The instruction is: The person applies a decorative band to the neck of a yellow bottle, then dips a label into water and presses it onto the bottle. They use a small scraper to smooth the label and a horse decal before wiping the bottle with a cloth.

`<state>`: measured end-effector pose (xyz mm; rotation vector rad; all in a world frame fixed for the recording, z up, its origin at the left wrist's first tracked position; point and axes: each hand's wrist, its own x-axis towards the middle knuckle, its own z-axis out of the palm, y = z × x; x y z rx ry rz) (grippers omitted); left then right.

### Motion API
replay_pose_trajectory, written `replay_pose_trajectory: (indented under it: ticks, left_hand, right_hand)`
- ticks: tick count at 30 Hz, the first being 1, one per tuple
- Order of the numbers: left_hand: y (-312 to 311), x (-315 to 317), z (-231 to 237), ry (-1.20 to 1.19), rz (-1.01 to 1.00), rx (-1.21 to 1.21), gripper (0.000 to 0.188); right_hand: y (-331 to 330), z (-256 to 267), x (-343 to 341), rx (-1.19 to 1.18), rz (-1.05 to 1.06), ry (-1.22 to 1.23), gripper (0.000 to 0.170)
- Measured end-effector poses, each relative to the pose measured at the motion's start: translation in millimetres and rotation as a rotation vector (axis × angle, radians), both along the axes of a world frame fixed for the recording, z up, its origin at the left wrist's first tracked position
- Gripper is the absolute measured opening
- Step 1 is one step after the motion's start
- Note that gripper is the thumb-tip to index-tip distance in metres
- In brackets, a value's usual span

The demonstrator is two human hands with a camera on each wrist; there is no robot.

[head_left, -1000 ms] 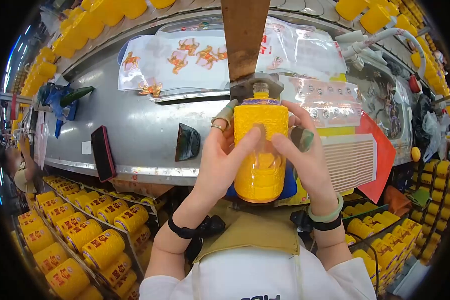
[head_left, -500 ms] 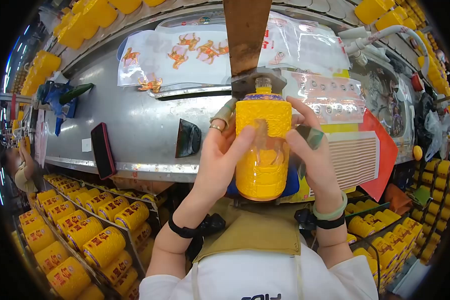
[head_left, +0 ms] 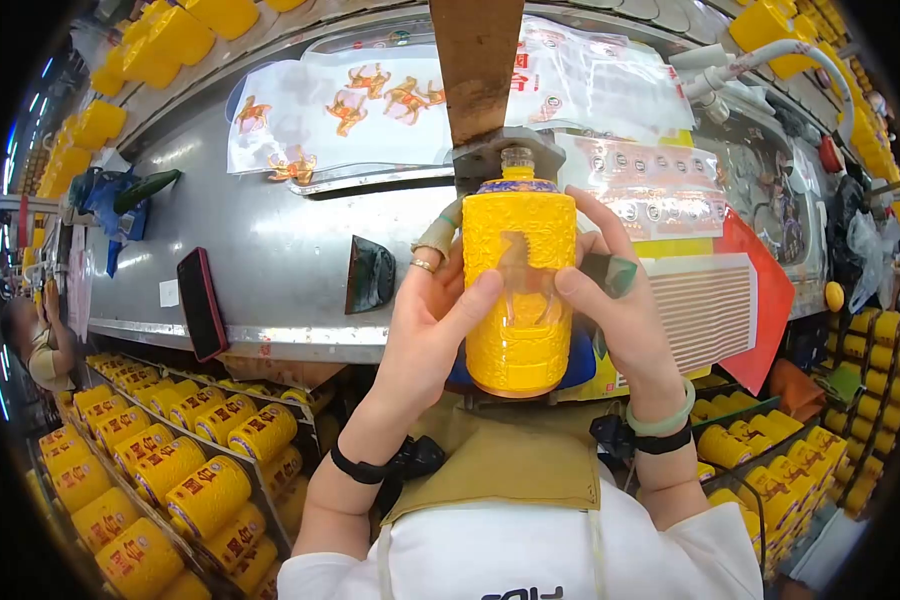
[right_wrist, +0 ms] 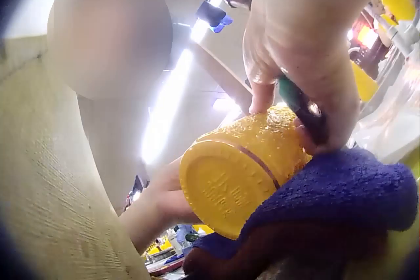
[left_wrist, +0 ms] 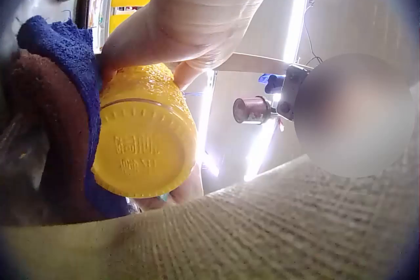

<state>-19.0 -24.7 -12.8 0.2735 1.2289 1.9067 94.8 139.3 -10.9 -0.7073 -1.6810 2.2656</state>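
Note:
Both hands hold a yellow embossed bottle [head_left: 518, 345], its clear neck pointing away from the body. A horse figure [head_left: 526, 285] shows on the bottle's upward face. My left hand [head_left: 430, 320] grips the left side, thumb at the horse's left edge, with a covering on one finger. My right hand [head_left: 620, 310] grips the right side, thumb beside the horse, and a dark green piece [head_left: 615, 275] lies between its fingers. In both wrist views the bottle's round base [left_wrist: 141, 152] faces the camera, near a blue cloth [right_wrist: 335, 188].
Transparent sheets with orange horse figures [head_left: 347, 112] lie at the back left. A phone [head_left: 202, 305] and a dark green block [head_left: 370, 275] rest on the metal table [head_left: 270, 240]. Striped sheet [head_left: 700, 310] and red sheet [head_left: 770, 310] lie right. Racks of yellow bottles [head_left: 205, 490] stand below.
The thumbs have moved apart from the bottle's middle to its sides, uncovering the horse figure. Both hands still hold the bottle, which appears slightly farther left in the head view.

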Motion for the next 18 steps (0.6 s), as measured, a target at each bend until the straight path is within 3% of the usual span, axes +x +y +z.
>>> replay_pose_trajectory:
  ticks: [18]
  left_hand:
    - [-2.7, 1.6, -3.0, -0.01, -0.013, -0.014, 0.066]
  right_hand:
    - [1.5, 1.1, -0.7, -0.008, 0.019, 0.014, 0.073]
